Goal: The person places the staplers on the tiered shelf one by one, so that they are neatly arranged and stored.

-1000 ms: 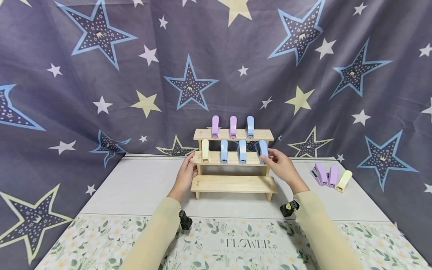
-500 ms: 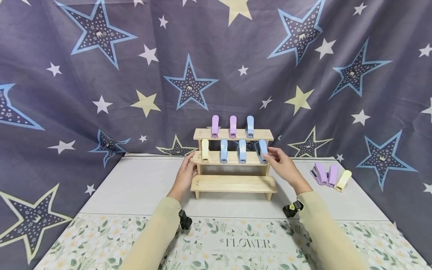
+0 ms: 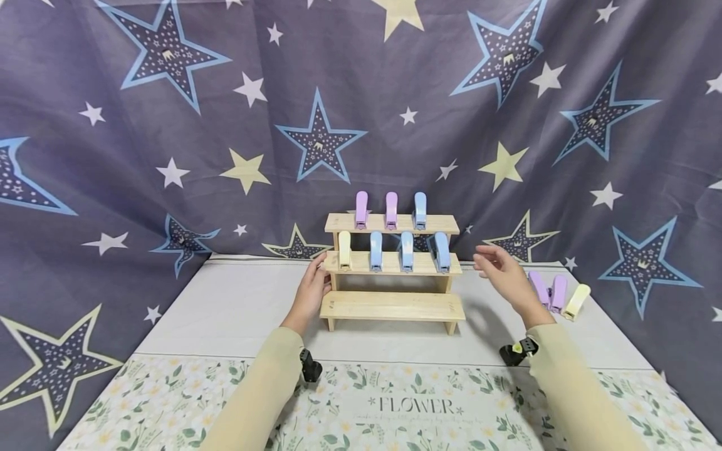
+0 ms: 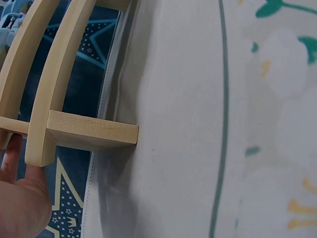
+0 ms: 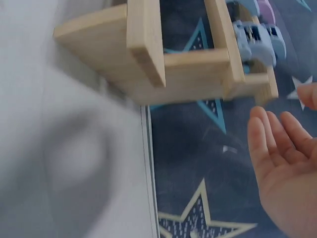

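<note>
A three-tier wooden shelf (image 3: 392, 305) stands on the table. My left hand (image 3: 308, 293) grips the left end of its middle tier; in the left wrist view, the fingers (image 4: 11, 161) reach around the wood. Off the shelf's right side, my right hand (image 3: 504, 279) is in the air, fingers relaxed and holding nothing, as the hand (image 5: 287, 171) in the right wrist view confirms. The middle tier carries a yellow stapler (image 3: 345, 250) and three blue ones, the rightmost (image 3: 442, 252) slightly angled. Two purple staplers (image 3: 361, 210) and a blue one (image 3: 420, 210) stand on top.
Two purple staplers (image 3: 558, 293) and a yellow one (image 3: 576, 302) lie on the table at the right, just beyond my right hand. A flower-patterned cloth (image 3: 417, 432) covers the front; a starry curtain (image 3: 372, 69) hangs behind.
My right hand has let go of the rightmost blue stapler on the middle tier and moved right, away from the shelf. My left hand has stayed in place.
</note>
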Motion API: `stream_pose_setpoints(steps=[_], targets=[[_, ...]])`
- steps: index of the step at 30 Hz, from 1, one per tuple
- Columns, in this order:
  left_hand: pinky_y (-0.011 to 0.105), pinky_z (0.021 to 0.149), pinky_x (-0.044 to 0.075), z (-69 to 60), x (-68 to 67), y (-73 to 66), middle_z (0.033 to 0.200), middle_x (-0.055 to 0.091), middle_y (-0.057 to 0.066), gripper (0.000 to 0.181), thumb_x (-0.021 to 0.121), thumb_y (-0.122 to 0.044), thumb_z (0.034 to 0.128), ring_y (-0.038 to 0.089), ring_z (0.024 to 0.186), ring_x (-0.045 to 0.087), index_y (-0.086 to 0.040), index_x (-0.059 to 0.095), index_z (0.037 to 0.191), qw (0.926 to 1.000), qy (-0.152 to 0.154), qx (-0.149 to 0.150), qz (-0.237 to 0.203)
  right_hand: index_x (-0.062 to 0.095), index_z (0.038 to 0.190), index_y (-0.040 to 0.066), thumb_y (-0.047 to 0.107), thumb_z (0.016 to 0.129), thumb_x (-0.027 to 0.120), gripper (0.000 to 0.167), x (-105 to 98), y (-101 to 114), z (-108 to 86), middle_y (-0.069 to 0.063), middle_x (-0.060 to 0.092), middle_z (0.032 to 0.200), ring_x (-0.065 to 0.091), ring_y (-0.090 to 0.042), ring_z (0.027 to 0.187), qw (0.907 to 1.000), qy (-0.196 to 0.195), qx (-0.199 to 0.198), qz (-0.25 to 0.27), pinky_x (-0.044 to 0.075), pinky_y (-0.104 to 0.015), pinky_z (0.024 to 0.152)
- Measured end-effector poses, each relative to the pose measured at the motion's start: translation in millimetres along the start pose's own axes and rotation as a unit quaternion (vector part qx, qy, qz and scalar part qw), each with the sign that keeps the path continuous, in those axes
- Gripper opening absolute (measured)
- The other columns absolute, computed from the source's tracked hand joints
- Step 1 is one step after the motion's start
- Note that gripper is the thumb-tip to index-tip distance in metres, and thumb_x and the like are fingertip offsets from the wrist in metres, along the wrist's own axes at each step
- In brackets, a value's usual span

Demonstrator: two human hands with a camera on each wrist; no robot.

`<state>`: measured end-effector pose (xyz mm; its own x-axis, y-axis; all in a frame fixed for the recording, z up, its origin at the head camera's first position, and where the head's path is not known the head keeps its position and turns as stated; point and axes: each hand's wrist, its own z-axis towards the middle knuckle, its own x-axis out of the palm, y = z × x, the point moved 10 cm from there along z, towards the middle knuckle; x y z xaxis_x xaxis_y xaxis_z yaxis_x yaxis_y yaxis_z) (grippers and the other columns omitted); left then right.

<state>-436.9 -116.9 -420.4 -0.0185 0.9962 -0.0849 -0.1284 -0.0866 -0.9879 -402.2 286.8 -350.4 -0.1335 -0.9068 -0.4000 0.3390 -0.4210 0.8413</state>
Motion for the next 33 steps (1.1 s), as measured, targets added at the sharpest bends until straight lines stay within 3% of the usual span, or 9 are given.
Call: stream_pose_setpoints(steps=[3, 5, 8, 11, 13, 18, 21, 25, 33], targets=[[0.051, 0.113, 0.039, 0.5, -0.2, 0.8, 0.15, 0.041, 0.019, 0.049, 0.028, -0.031, 0.111, 0.037, 0.132, 0.047, -0.018, 0.03, 0.158, 1.0, -0.001, -0.002, 0.001, 0.05, 0.137, -0.009, 0.023, 0.105, 0.055, 0.046, -19.0, -8.5, -4.3, -0.03, 0.058, 0.124, 0.058, 0.008, 0.089, 0.9995, -0.025, 0.009, -0.017, 0.053, -0.011, 0.079], [0.05, 0.112, 0.039, 0.2, 0.2, 0.7, 0.151, 0.041, 0.019, 0.049, 0.028, -0.03, 0.111, 0.036, 0.132, 0.048, -0.018, 0.03, 0.158, 1.0, 0.0, -0.004, 0.001, 0.051, 0.136, -0.009, 0.024, 0.104, 0.056, 0.046, -31.3, -14.9, -7.1, -0.03, 0.058, 0.125, 0.058, 0.006, 0.09, 0.9981, -0.036, 0.019, -0.047, 0.052, -0.01, 0.078], [0.048, 0.113, 0.039, -0.6, 0.6, -0.3, 0.15, 0.042, 0.016, 0.049, 0.028, -0.031, 0.111, 0.034, 0.132, 0.048, -0.019, 0.03, 0.158, 1.0, 0.0, -0.007, 0.001, 0.052, 0.137, -0.005, 0.03, 0.104, 0.056, 0.048, -48.4, -27.5, -11.9, -0.027, 0.06, 0.128, 0.063, -0.01, 0.101, 0.9924, -0.045, 0.049, -0.103, 0.052, -0.017, 0.081], [0.048, 0.112, 0.04, -0.4, 0.7, -0.3, 0.15, 0.042, 0.017, 0.049, 0.028, -0.031, 0.1111, 0.034, 0.131, 0.048, -0.019, 0.03, 0.158, 1.0, 0.001, -0.006, 0.0, 0.05, 0.14, -0.004, 0.034, 0.104, 0.054, 0.052, -63.2, -43.7, -16.5, -0.027, 0.058, 0.132, 0.059, -0.035, 0.116, 0.9853, -0.046, 0.086, -0.14, 0.052, -0.038, 0.092], [0.048, 0.112, 0.04, -0.7, 0.6, 0.2, 0.15, 0.042, 0.017, 0.048, 0.028, -0.031, 0.1112, 0.034, 0.131, 0.049, -0.02, 0.031, 0.158, 1.0, 0.001, -0.006, -0.003, 0.048, 0.142, -0.005, 0.035, 0.104, 0.052, 0.055, -72.6, -54.6, -19.3, -0.029, 0.056, 0.134, 0.054, -0.043, 0.122, 0.9805, -0.047, 0.108, -0.158, 0.048, -0.049, 0.096], [0.049, 0.112, 0.04, 0.1, 0.2, 2.0, 0.15, 0.042, 0.018, 0.048, 0.029, -0.031, 0.1113, 0.035, 0.131, 0.049, -0.02, 0.031, 0.158, 1.0, 0.002, -0.005, -0.008, 0.044, 0.142, -0.011, 0.032, 0.105, 0.049, 0.057, -91.2, -77.6, -24.2, -0.033, 0.053, 0.135, 0.052, -0.045, 0.124, 0.9738, -0.056, 0.14, -0.17, 0.048, -0.043, 0.095], [0.049, 0.112, 0.039, 0.0, -0.8, 2.1, 0.15, 0.042, 0.017, 0.048, 0.029, -0.031, 0.1111, 0.035, 0.131, 0.049, -0.021, 0.031, 0.158, 1.0, -0.001, -0.006, -0.006, 0.041, 0.142, -0.014, 0.03, 0.105, 0.049, 0.058, -95.9, -89.4, -26.4, -0.037, 0.048, 0.138, 0.048, -0.047, 0.126, 0.9748, -0.055, 0.151, -0.154, 0.047, -0.044, 0.1], [0.048, 0.112, 0.04, -0.4, -1.6, 2.3, 0.151, 0.042, 0.017, 0.047, 0.03, -0.031, 0.1109, 0.034, 0.131, 0.049, -0.022, 0.033, 0.157, 1.0, -0.005, -0.006, -0.006, 0.038, 0.142, -0.017, 0.028, 0.105, 0.049, 0.059, -97.2, -101.0, -28.5, -0.04, 0.044, 0.139, 0.045, -0.051, 0.128, 0.9733, -0.045, 0.16, -0.159, 0.04, -0.056, 0.107], [0.047, 0.112, 0.041, -0.1, -1.2, 1.4, 0.15, 0.042, 0.018, 0.047, 0.029, -0.03, 0.111, 0.035, 0.131, 0.049, -0.021, 0.033, 0.157, 1.0, -0.003, 0.0, -0.005, 0.033, 0.144, -0.018, 0.021, 0.103, 0.05, 0.059, -95.0, -117.7, -31.7, -0.038, 0.04, 0.142, 0.043, -0.051, 0.131, 0.9651, -0.029, 0.185, -0.183, 0.037, -0.057, 0.11]])
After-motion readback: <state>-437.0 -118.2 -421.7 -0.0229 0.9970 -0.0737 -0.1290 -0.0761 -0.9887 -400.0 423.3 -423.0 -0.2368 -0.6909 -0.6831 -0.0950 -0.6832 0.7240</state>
